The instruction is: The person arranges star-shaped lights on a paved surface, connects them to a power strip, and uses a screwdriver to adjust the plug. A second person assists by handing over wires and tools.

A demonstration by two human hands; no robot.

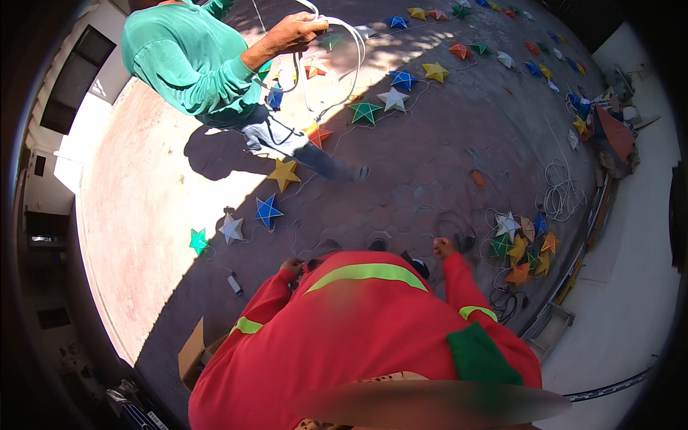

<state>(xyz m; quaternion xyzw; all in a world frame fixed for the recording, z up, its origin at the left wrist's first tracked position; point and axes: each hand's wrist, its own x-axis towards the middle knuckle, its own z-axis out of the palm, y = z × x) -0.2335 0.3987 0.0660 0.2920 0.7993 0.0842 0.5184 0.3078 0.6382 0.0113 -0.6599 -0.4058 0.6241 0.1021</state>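
Note:
My right hand [444,248] is a loose fist at the end of a red sleeve, beside a dark coiled cable [464,241]; whether it grips anything is too small to tell. Low by my waist, my left hand [292,266] has its fingers curled, and what they hold, if anything, is hidden. To the right of my right hand lies a heap of star lanterns in white, green, yellow and orange, with a white star lantern [507,225] on its far side. Nearest my left hand are a blue star lantern [267,211] and a white star lantern [231,228].
A person in a green shirt [193,61] stands ahead at left, holding a looped white cable [356,54]. Strung star lanterns stretch across the paving. A coiled white cord [562,192] lies at right near the wall. A cardboard box [190,352] stands at my left.

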